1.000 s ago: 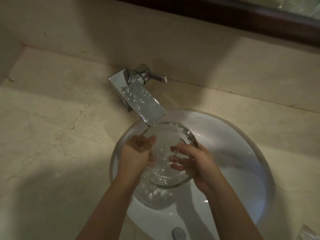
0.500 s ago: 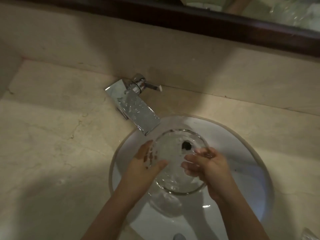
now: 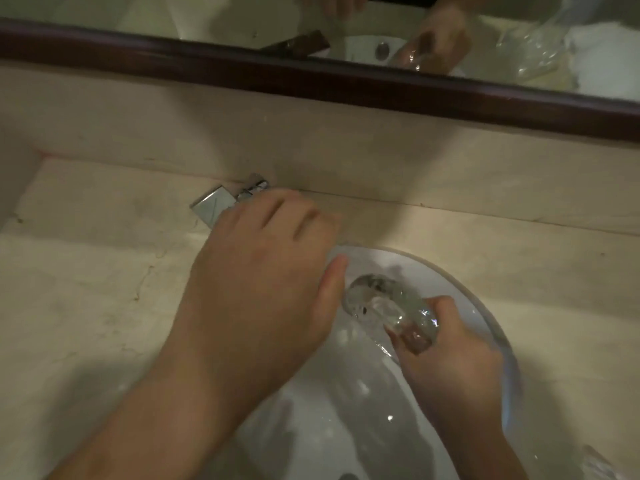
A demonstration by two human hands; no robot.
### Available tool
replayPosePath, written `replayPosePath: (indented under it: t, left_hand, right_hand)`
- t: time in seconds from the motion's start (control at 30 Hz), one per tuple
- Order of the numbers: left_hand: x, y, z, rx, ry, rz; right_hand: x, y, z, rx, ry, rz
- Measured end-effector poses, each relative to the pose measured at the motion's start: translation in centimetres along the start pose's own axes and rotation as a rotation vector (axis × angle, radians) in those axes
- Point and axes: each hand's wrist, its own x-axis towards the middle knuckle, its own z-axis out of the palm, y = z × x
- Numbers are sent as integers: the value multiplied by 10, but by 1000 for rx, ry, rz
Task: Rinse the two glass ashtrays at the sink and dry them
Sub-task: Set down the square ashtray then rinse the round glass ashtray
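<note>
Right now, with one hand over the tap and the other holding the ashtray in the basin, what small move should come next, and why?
Probably lower the left hand onto the faucet lever and shut the water off. That hand hovers over the faucet with fingers extended, while the right hand alone grips the wet glass ashtray, tilted over the sink. Whether water runs is hidden.

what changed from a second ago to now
The left hand let go of the clear round glass ashtray and moved up over the square chrome faucet. The right hand now holds the ashtray alone, its grip on one edge, tilting it. The ashtray stays over the white round sink basin.
</note>
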Motion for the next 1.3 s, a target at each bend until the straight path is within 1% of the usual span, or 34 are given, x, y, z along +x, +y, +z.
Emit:
replayPosePath:
  t: [0.03,0.07,0.1,0.17,0.23,0.3,0.33,0.4,0.47,0.57,0.67,0.73,0.8,0.9,0.97,1.03,1.1,1.13,1.23,1.27,1.3]
  left_hand:
    - [14,-1,5,93,-111,11]
    - [28,-1,10,173,-223,9]
    - [40,-2,17,234,-326,5]
    - [60,-9,30,308,-470,13]
    - [75,-23,40,343,-540,26]
    - [78,-36,44,322,-543,30]
    - [75,-41,46,313,-510,40]
    - [68,-46,51,329,-399,99]
    - [63,-47,54,339,-349,152]
    - [61,-51,50,332,-419,149]
    - [58,-55,45,378,-476,193]
    - [54,-56,47,410,-518,180]
    - [49,-51,52,380,-476,189]
    - [28,-27,59,96,-254,260]
    - [10,-4,63,-110,-174,272]
    - [-6,21,64,-265,-168,212]
    - [-15,45,69,-463,-202,30]
    - [-16,58,70,-636,-233,-108]
    - [-2,87,82,-1337,-367,-596]
    - [2,92,83,-1501,-368,-678]
    - [6,94,82,-1600,-344,-710]
  right_hand:
    - [-3,3,0,-43,11,-44]
    - [-4,8,1,-42,20,-45]
    - [-4,8,-4,0,9,10]
    - [-3,12,-10,177,-55,205]
    - [-1,22,-11,452,-87,397]
    - [-1,30,-12,776,-77,577]
    - [-3,32,-13,917,-73,652]
    - [-6,36,-15,1080,-77,751]
    - [-9,38,-18,1171,-100,809]
    - [-12,43,-25,1271,-108,846]
    - [-13,47,-34,1352,-86,887]
    - [-15,51,-38,1407,-68,903]
    - [-17,56,-40,1447,-34,901]
    - [-23,58,-46,1425,58,823]
    - [-28,56,-50,1246,136,720]
    - [-33,51,-55,1012,179,568]
    - [-38,46,-63,909,204,418]
    - [-40,45,-67,880,214,371]
    - [-47,41,-72,806,223,287]
    - [-49,39,-73,746,235,237]
    - [-51,39,-72,662,263,157]
